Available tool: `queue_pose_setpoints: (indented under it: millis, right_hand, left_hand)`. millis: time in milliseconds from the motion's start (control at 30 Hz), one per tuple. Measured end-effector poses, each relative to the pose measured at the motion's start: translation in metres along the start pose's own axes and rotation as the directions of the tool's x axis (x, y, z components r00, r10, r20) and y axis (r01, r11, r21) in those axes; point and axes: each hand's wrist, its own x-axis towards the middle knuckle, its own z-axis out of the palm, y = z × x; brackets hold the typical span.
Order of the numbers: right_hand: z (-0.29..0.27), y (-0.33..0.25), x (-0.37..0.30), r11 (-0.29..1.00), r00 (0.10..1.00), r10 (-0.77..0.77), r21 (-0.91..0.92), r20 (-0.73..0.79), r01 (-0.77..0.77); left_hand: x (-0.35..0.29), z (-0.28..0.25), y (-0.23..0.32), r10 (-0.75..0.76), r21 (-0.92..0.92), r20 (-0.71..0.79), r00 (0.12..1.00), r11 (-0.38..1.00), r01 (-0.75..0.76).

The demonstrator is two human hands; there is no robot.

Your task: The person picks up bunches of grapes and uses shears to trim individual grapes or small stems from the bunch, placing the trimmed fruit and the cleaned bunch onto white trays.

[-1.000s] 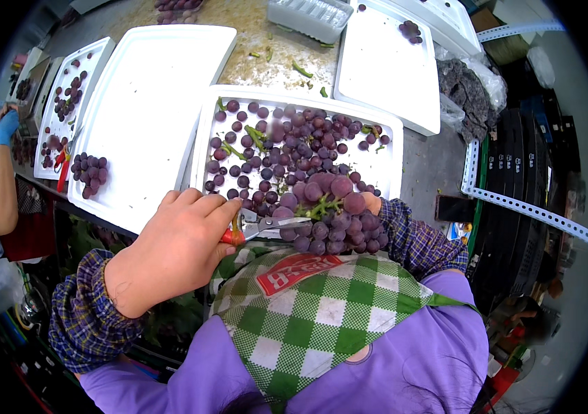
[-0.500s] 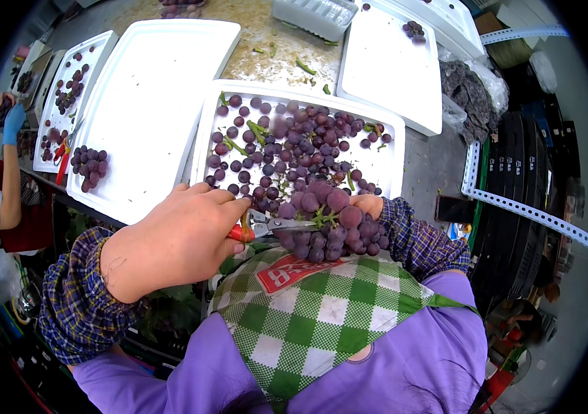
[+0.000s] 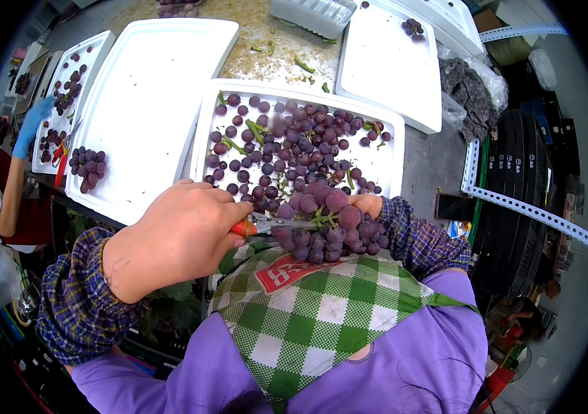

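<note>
My left hand is closed around red-handled pruning shears. Their narrow blades point right, into the upper part of a bunch of purple grapes. My right hand grips that bunch from behind; most of its fingers are hidden by the fruit. Green stems show at the top of the bunch, beside the blade tips. Just beyond my hands lies a white foam tray holding many loose grapes and bits of green stem.
Left of the tray is a larger white tray with one grape bunch. Another white tray stands at far right, near a clear plastic box. At far left, a co-worker's blue-gloved hand reaches to a grape tray.
The shears' handles have come together in my left hand, while the bunch stays nearly still. The co-worker's blue-gloved hand has moved right and up to the grapes in the far-left tray.
</note>
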Motion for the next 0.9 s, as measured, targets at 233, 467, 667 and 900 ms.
queue_pose_setpoints:
  millis: [233,467,667,900]
  right_hand:
    - [0.019,-0.014,0.004,0.970,0.968,0.182,0.130,0.173,-0.206]
    - [-0.017,-0.022,0.004,0.973,0.967,0.227,0.009,0.118,-0.229]
    - [-0.018,-0.020,0.000,0.976,0.973,0.215,-0.039,0.078,-0.213]
    - [-0.020,-0.021,-0.002,0.975,0.976,0.216,-0.070,0.041,-0.213]
  left_hand:
    - [-0.009,0.000,-0.004,-0.060,-0.211,0.011,0.998,0.976,0.061]
    - [-0.011,0.016,0.003,-0.110,-0.486,0.221,0.969,0.849,0.207]
    - [-0.009,0.026,0.002,-0.100,-0.491,0.194,0.976,0.851,0.185]
    - [-0.010,0.027,0.005,-0.119,-0.487,0.153,0.981,0.855,0.179]
